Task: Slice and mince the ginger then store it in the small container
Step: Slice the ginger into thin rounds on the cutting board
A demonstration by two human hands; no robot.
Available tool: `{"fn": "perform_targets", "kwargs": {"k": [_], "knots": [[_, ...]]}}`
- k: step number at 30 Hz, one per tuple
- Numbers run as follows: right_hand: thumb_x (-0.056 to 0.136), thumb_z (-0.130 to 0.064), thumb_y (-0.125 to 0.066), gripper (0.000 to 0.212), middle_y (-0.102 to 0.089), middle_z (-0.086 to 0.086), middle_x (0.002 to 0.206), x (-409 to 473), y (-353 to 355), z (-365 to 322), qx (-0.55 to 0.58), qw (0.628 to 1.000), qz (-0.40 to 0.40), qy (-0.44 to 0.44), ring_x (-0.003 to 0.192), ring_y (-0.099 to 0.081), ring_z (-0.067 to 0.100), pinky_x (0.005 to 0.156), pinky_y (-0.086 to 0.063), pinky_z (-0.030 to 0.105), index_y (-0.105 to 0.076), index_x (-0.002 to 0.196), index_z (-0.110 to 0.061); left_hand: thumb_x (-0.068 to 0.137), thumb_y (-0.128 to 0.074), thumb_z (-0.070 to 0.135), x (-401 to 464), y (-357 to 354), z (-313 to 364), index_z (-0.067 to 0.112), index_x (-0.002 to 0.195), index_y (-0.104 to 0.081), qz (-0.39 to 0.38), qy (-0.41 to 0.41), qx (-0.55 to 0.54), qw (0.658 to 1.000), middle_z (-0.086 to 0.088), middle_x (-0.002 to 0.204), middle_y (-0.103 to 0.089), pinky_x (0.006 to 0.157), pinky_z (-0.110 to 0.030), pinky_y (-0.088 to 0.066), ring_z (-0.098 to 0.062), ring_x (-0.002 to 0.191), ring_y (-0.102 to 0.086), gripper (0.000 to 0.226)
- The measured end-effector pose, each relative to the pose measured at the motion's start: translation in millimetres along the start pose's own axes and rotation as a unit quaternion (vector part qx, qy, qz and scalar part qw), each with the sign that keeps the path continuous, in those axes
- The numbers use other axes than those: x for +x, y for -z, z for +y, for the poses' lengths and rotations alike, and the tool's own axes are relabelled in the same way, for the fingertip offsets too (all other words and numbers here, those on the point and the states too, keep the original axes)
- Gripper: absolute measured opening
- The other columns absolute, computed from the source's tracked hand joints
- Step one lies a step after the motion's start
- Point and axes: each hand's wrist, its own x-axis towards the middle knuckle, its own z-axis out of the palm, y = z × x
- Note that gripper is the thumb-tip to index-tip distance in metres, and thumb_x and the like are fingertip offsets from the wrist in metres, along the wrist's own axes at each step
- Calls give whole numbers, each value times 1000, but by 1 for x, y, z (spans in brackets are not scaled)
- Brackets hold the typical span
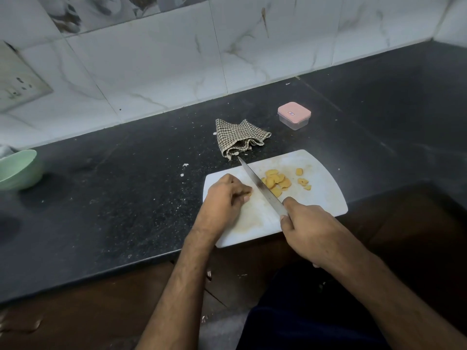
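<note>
Right hand nearest, at near right edge of cutting board, fingers wrapped round handle of knife, handle itself hidden in the fist; blade laid diagonally across board, tip past the far left edge, just short of checked cloth; left hand on left part of board, fingers curled down on what appears to be the last stub of ginger, stub almost wholly hidden, only a pale bit showing at the fingertips; fingertips very close to the blade, contact or gap not resolvable; judged main hazard: nicked fingertip, cause a stub too short to hold clear of the edge; second hazard: stub rolling or squirting out under pressure, cause small rounded piece on a smeared board; ginger slices heaped right of the blade near board centre, a few strays further right; slices touching or nearly touching blade flank, so may be dragged or flicked off the board on the next lift; board's near edge overhanging counter front, judged liable to tip or slide under a hard press; slicing judged nearly done, mincing not started; beyond board, cloth just past far left edge; small container further back and right of board, well apart, pink lid on, so opening needed before storing; green bowl far left of board, at counter edge of view.
</note>
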Motion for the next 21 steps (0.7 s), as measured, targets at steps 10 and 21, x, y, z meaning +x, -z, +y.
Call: {"fn": "perform_targets", "kwargs": {"k": [10,21], "knots": [[107,-34,-34,26,-58,-1,97,-3,8,2,0,1000,-1,-2,84,-62,17,72,-60,36,-42,128,-22,90,-77,25,7,-12,9,19,97,-75,78,53,7,996,6,93,-62,83,-37,-54,-13,87,-61,10],[106,-33,-34,24,-57,-2,91,-4,9,11,-10,1000,8,-23,79,-59,13,69,-55,32,-44,124,-21,85,-82,25,11,-21,15,16,117,-73,62,68,-42,995,9,98,-59,88,-31,-55,-3,83,-59,35]]}}
